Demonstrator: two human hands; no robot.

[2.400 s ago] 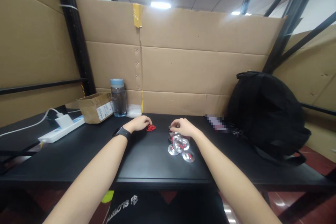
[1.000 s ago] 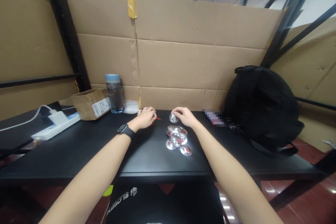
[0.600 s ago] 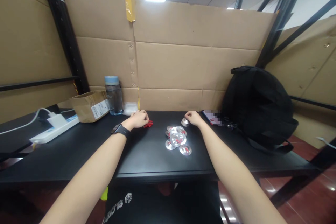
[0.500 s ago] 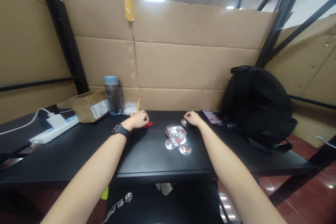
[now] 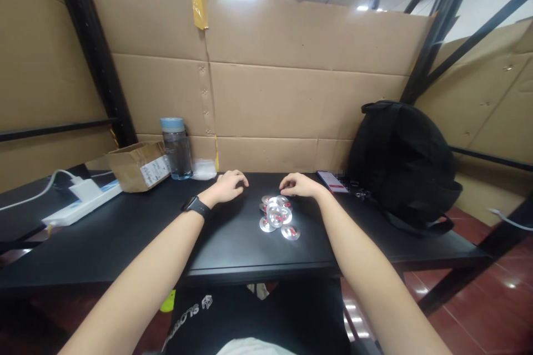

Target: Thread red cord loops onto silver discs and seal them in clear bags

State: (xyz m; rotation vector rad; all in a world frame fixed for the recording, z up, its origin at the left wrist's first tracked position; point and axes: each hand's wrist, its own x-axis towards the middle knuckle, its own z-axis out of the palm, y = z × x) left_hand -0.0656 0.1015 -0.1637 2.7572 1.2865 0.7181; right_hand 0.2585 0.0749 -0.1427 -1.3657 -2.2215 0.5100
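Both hands rest palm-down on the black table. The left hand, with a dark watch on its wrist, lies with fingers curled loosely against the surface; whether it covers or holds anything cannot be told from this view. The right hand sits at the far edge of a cluster of silver discs, several marked with red, its fingertips bent down just beside or possibly touching the nearest disc; no disc is visibly pinched. The cluster lies between the hands, slightly nearer the right. A water bottle, cardboard box and power strip stand to the left; a black backpack stands to the right.
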